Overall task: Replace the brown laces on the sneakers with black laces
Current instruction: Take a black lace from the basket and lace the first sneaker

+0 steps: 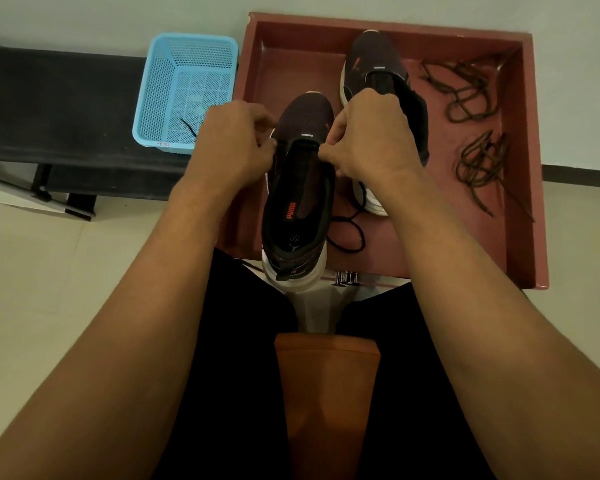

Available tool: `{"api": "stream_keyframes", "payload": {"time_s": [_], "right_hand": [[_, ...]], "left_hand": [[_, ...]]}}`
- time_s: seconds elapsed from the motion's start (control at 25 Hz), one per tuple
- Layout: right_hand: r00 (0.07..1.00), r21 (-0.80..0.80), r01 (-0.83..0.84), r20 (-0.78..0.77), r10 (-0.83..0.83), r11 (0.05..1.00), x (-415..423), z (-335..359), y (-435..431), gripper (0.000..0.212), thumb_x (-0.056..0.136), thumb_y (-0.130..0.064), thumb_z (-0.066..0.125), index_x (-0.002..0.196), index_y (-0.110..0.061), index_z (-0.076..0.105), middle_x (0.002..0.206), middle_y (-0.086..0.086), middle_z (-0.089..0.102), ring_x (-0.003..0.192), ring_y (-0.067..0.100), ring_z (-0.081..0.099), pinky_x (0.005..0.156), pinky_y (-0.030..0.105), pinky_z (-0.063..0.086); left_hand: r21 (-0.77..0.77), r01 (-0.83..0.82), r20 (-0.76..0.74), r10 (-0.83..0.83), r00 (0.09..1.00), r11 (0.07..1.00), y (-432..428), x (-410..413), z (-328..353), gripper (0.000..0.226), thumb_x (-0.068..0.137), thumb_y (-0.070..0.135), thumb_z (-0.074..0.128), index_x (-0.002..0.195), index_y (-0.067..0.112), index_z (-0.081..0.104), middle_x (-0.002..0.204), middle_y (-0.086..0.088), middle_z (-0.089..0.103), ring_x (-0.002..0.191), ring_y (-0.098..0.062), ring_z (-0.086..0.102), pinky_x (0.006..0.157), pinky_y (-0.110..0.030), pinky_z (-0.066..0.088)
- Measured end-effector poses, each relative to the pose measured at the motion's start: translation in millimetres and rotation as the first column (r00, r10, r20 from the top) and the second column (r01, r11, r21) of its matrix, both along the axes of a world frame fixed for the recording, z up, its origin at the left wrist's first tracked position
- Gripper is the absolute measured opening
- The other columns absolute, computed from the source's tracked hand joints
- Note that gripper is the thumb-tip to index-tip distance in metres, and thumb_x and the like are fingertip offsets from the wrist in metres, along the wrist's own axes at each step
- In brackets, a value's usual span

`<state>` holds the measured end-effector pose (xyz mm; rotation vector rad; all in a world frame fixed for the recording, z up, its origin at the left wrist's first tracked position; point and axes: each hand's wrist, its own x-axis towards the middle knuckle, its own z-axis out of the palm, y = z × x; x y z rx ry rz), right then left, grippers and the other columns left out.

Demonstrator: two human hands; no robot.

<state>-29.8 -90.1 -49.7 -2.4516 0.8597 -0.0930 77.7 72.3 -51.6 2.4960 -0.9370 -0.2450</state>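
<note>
Basket far left, blue, a black lace end lying inside. Left hand next, fingers curled tight, pinching the near sneaker at its left eyelet edge. Right hand opposite, fingers pinching the right edge, black lace trailing out beneath into the red tray. Second sneaker stands behind; brown laces lie loose at the tray's right.

Pale wall above a pale floor — at left, a dark bench, perhaps padded.
</note>
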Motion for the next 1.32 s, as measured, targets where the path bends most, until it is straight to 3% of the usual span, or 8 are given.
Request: {"api": "stream_keyframes", "payload": {"time_s": [0.24, 0.44, 0.52, 0.64, 0.72, 0.88, 1.16, 1.32], "right_hand": [[1.000, 0.004, 0.004, -0.005, -0.004, 1.000, 0.1, 0.9, 0.5, 0.018, 0.080, -0.027, 0.086, 0.089, -0.016, 0.075, 0.082, 0.007, 0.072, 0.070, 0.025, 0.074, 0.075, 0.038, 0.065], [1.000, -0.003, 0.002, 0.004, -0.002, 1.000, -2.3, 4.3, 2.4, 0.013, 0.082, -0.024, 0.085, 0.088, -0.016, 0.075, 0.077, 0.004, 0.071, 0.069, 0.021, 0.074, 0.076, 0.036, 0.065], [1.000, 0.017, -0.020, 0.015, 0.019, 1.000, -3.3, 7.6, 2.8, 0.003, 0.089, -0.021, 0.079, 0.088, -0.019, 0.077, 0.075, 0.001, 0.073, 0.067, 0.016, 0.074, 0.075, 0.033, 0.065], [0.999, 0.034, -0.036, -0.038, 0.037, 0.999, -3.6, 9.1, -3.8, 0.014, 0.095, -0.007, 0.068, 0.101, -0.017, 0.076, 0.074, 0.004, 0.075, 0.061, 0.016, 0.075, 0.071, 0.035, 0.066], [0.983, 0.002, -0.097, -0.154, 0.097, 0.995, -2.4, 9.1, -4.7, 0.027, 0.089, 0.002, 0.068, 0.113, -0.012, 0.072, 0.083, 0.011, 0.075, 0.070, 0.026, 0.077, 0.076, 0.041, 0.065], [0.958, -0.093, -0.184, -0.240, 0.157, 0.979, -0.2, 9.2, -1.8, 0.044, 0.088, -0.005, 0.072, 0.131, -0.010, 0.065, 0.103, 0.015, 0.071, 0.091, 0.037, 0.073, 0.088, 0.050, 0.061], [0.983, -0.013, -0.057, -0.178, 0.054, 0.998, 1.3, 5.2, -3.0, 0.025, 0.083, -0.013, 0.078, 0.108, -0.018, 0.074, 0.093, 0.011, 0.073, 0.087, 0.033, 0.075, 0.086, 0.047, 0.063], [0.997, 0.107, -0.042, -0.064, 0.049, 0.993, -0.7, 23.8, -4.4, 0.006, 0.085, -0.027, 0.078, 0.091, -0.029, 0.076, 0.089, -0.006, 0.073, 0.089, 0.017, 0.070, 0.084, 0.035, 0.059]], "left_hand": [[-0.018, -0.023, 0.008, 0.024, 1.000, 1.000, -5.2, 0.3, 0.2, 0.004, 0.085, 0.024, 0.077, 0.087, 0.021, 0.080, 0.071, 0.007, 0.066, 0.079, -0.020, 0.071, 0.082, -0.035, 0.058], [-0.023, -0.241, 0.103, 0.242, 0.965, 0.970, 3.9, 1.3, 0.0, 0.015, 0.080, 0.029, 0.061, 0.081, 0.020, 0.074, 0.080, -0.005, 0.072, 0.086, -0.030, 0.067, 0.080, -0.040, 0.057], [-0.011, -0.221, 0.065, 0.221, 0.973, 0.975, 3.5, -0.1, -0.4, 0.015, 0.078, 0.031, 0.063, 0.081, 0.021, 0.073, 0.079, -0.002, 0.071, 0.085, -0.027, 0.067, 0.081, -0.037, 0.056], [0.010, -0.072, -0.037, 0.072, 0.997, 0.997, -1.2, -4.7, -1.7, 0.015, 0.085, 0.029, 0.069, 0.095, 0.021, 0.075, 0.082, 0.004, 0.070, 0.089, -0.022, 0.069, 0.090, -0.036, 0.055], [0.003, -0.048, -0.041, 0.048, 0.998, 0.999, -2.0, -4.3, -4.5, 0.018, 0.089, 0.029, 0.070, 0.104, 0.021, 0.077, 0.089, 0.003, 0.073, 0.097, -0.022, 0.070, 0.091, -0.032, 0.053], [-0.024, -0.051, -0.008, 0.051, 0.999, 0.998, -4.5, -4.5, -4.9, 0.007, 0.090, 0.029, 0.074, 0.094, 0.024, 0.077, 0.079, 0.009, 0.063, 0.087, -0.018, 0.066, 0.080, -0.029, 0.049], [-0.051, -0.121, -0.114, 0.115, 0.987, 0.991, -3.2, -8.2, 1.7, 0.004, 0.089, 0.024, 0.071, 0.087, 0.024, 0.074, 0.069, 0.018, 0.061, 0.078, -0.011, 0.065, 0.076, -0.024, 0.047], [0.046, -0.169, -0.208, 0.175, 0.962, 0.984, -2.3, -10.3, 11.1, 0.011, 0.095, 0.029, 0.068, 0.088, 0.020, 0.070, 0.072, 0.011, 0.061, 0.085, -0.017, 0.064, 0.076, -0.027, 0.042]]}}
